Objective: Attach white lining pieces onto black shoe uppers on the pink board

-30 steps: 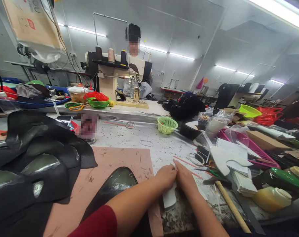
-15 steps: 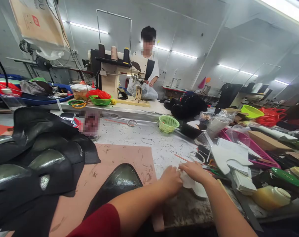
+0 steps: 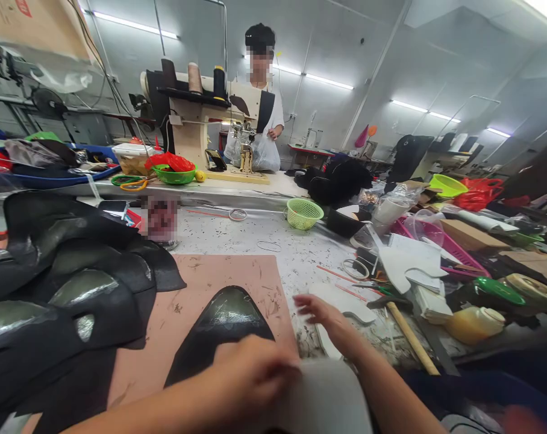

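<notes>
My left hand (image 3: pixel 258 367), blurred, is closed on the edge of a pale grey curved sheet piece (image 3: pixel 330 392) low in the middle of the view. My right hand (image 3: pixel 321 316) holds nothing, with its fingers stretched out above the worktable just beyond that piece. Beneath and beside the right hand lie flat white cut pieces (image 3: pixel 341 301). Behind my left hand, a black piece with a shiny rounded end (image 3: pixel 228 313) rests on a pink mat (image 3: pixel 264 277), partly covered by my forearm.
Black pieces with shiny patches (image 3: pixel 75 289) overlap at left. A wooden-handled hammer (image 3: pixel 411 337), a yellowish jar (image 3: pixel 475 325) and white patterns (image 3: pixel 409 271) crowd the right. Further back are a green basket (image 3: pixel 304 214), a sewing machine (image 3: pixel 201 132) and a person (image 3: pixel 273 120).
My left hand has come down and left, towards me, with the grey piece. My right hand has parted from it and opened. The hammer and white pieces now show; the view has shifted.
</notes>
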Demonstrator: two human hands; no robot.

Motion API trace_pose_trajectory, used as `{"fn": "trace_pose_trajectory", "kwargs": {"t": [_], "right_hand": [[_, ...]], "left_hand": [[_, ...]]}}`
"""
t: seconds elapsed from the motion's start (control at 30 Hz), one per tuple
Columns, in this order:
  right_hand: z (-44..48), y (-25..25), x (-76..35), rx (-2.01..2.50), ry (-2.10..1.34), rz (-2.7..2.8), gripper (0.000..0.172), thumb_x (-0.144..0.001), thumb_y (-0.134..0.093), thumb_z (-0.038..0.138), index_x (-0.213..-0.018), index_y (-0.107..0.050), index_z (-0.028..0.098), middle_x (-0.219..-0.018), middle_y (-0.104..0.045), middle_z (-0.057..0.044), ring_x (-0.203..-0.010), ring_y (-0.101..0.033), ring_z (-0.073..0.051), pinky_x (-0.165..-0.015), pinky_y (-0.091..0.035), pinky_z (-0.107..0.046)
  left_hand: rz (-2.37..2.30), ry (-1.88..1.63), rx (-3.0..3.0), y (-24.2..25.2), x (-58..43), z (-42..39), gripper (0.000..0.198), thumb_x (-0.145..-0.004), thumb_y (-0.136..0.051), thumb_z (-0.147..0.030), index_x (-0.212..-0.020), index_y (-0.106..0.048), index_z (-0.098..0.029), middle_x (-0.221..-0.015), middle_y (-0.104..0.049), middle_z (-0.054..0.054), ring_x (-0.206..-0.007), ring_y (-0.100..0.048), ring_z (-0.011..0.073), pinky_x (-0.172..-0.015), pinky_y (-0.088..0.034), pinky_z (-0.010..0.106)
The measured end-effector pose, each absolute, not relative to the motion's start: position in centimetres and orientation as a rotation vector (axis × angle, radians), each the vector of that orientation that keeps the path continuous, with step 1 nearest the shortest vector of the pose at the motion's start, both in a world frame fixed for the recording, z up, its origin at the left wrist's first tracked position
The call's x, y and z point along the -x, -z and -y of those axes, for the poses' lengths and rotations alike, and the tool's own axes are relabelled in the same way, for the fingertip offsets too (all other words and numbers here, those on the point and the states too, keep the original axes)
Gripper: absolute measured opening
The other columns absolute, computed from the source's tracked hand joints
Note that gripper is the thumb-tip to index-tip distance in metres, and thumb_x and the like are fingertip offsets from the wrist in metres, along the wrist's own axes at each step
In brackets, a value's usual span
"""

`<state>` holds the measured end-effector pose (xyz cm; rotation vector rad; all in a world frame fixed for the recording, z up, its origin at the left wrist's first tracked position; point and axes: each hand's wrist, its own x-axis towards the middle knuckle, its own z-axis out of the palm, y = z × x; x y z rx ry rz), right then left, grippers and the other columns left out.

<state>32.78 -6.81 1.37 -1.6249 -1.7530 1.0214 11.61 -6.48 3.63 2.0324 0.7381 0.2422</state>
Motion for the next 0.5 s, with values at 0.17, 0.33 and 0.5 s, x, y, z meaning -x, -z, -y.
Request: {"fn": "trace_pose_trajectory", "kwargs": {"t": [0.17, 0.33, 0.5], "right_hand": [[8.9, 0.2, -26.3, 1.059, -1.604, 1.3, 0.076, -0.067, -0.061, 0.05, -0.131, -0.031, 0.023, -0.088, -0.06, -0.003, -0.075, -0.058, -0.018, -0.066, -0.045, -0.029], [6.3, 0.8, -23.6, 1.362, -1.308, 1.364, 0.047, -0.07, -0.057, 0.023, -0.116, -0.052, 0.023, -0.084, -0.061, -0.002, -0.076, -0.057, -0.016, -0.07, -0.045, -0.031], [3.2, 0.6, -23.2, 1.523, -0.958, 1.65, 0.025, -0.072, -0.052, 0.013, -0.09, -0.068, 0.02, -0.09, -0.065, -0.005, -0.087, -0.057, -0.019, -0.081, -0.043, -0.033]], "left_hand": [[-1.153, -0.296, -1.563, -3.5, -5.9, 3.5, 0.041, -0.071, -0.045, -0.036, -0.106, -0.052, -0.016, -0.078, -0.062, 0.002, -0.068, -0.056, 0.0168, -0.057, -0.042, 0.024], [-1.352, -0.388, -1.585, -1.6, -3.1, 2.9, 0.063, -0.074, -0.044, -0.034, -0.133, -0.026, -0.022, -0.073, -0.06, -0.003, -0.062, -0.056, 0.0146, -0.06, -0.044, 0.024], [-1.445, -0.365, -1.842, -0.7, -2.8, 0.9, 0.039, -0.076, -0.041, -0.033, -0.108, -0.06, -0.021, -0.095, -0.067, 0.002, -0.086, -0.06, 0.0201, -0.079, -0.044, 0.029]]}}
